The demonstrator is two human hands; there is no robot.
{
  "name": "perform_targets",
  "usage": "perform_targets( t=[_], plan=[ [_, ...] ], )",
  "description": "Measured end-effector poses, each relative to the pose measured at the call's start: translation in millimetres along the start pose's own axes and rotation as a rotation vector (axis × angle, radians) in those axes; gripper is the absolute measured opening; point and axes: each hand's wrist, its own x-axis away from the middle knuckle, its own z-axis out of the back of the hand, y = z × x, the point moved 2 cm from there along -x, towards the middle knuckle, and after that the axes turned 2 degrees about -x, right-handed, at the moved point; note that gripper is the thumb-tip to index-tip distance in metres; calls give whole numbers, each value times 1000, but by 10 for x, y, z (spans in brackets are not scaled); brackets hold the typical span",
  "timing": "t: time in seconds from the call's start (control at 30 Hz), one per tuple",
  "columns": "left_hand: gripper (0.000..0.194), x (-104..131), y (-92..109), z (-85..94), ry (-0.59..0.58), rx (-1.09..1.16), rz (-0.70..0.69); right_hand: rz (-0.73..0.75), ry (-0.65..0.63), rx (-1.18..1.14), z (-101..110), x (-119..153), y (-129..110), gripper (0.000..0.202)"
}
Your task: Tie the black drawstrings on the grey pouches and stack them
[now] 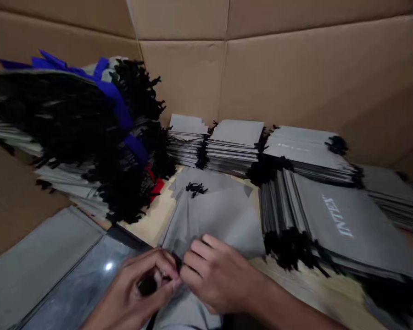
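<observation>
Low in the middle, my left hand and my right hand meet at the near edge of a grey drawstring pouch. Thumb and index finger of the left hand are pinched together on a thin black drawstring, a dark bit of which shows between the hands. Curled fingers of the right hand close on the same spot, covering most of the cord. More grey cloth hangs below the hands. On the flat grey pouches just beyond lies a small knotted bunch of black cord.
Left, a tall heap of pouches with black cord ends carries a blue strap. Stacked grey pouches line the cardboard wall. At right lies a pile printed INTEX. A grey sheet lies lower left.
</observation>
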Motion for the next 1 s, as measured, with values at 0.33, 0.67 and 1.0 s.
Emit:
perform_targets(
  t=[0.33,0.67,1.0],
  plan=[
    [29,11,-67,-3,0,-73,-131,-72,244,66,-191,206,-17,28],
    [24,-98,34,-68,-47,-23,-88,-26,296,-30,-211,247,-11,28],
    [28,-163,35,-6,-50,-25,-70,-19,267,-50,-220,293,-27,18]
  ],
)
